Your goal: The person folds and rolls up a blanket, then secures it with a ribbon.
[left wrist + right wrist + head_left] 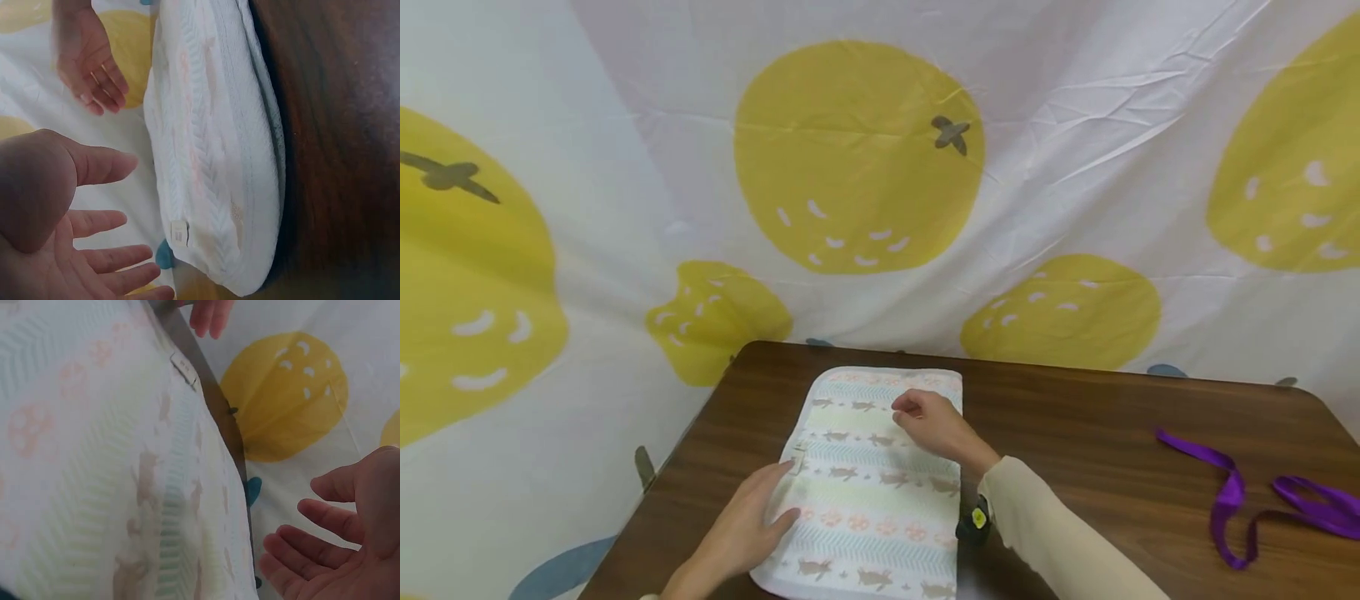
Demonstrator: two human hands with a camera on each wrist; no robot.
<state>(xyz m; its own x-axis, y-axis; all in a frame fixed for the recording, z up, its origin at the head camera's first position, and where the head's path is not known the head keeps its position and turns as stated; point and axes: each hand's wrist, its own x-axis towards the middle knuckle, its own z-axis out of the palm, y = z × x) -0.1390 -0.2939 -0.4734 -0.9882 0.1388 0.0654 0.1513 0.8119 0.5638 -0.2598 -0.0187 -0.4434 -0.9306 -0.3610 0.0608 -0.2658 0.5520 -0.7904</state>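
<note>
A folded white towel with pastel stripes, brown animal figures and pink flowers lies on the table, its long side running away from me. Its stacked layers show along the edge of the towel in the left wrist view. A small label is sewn at its left edge. My left hand is at that left edge, fingers spread and relaxed, fingertips close to the label. Over the far half of the towel hovers my right hand, fingers loosely bent. The right wrist view shows nothing in the right hand.
A purple ribbon lies in loose curls on the right of the dark wooden table. Behind the table hangs a white cloth printed with yellow fruit. A dark wristband device sits on the right wrist.
</note>
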